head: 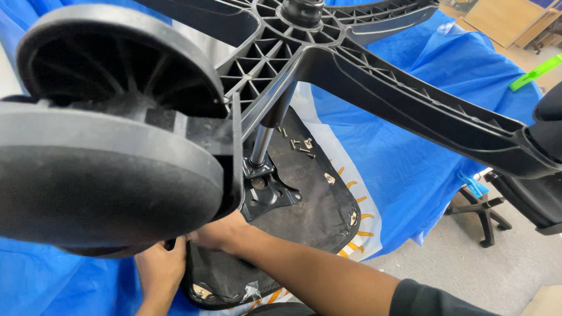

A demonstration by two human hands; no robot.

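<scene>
In the head view, an upturned black fabric-bottomed chair seat [304, 193] lay at six o'clock on blue plastic sheeting [410, 146]. The left hand [161, 269] gripped its edge; the right hand [219, 234] pressed near the bracket, grip unclear. Loose screws [301, 145] could roll off if jolted.

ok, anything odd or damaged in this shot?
Yes. The office chair lies upside down on the blue sheet, its star base and casters in the air. Loose screws lie scattered on the seat underside. The fabric looks torn at its near edge. Both hands, left hand and right hand, reach under the seat plate.
</scene>
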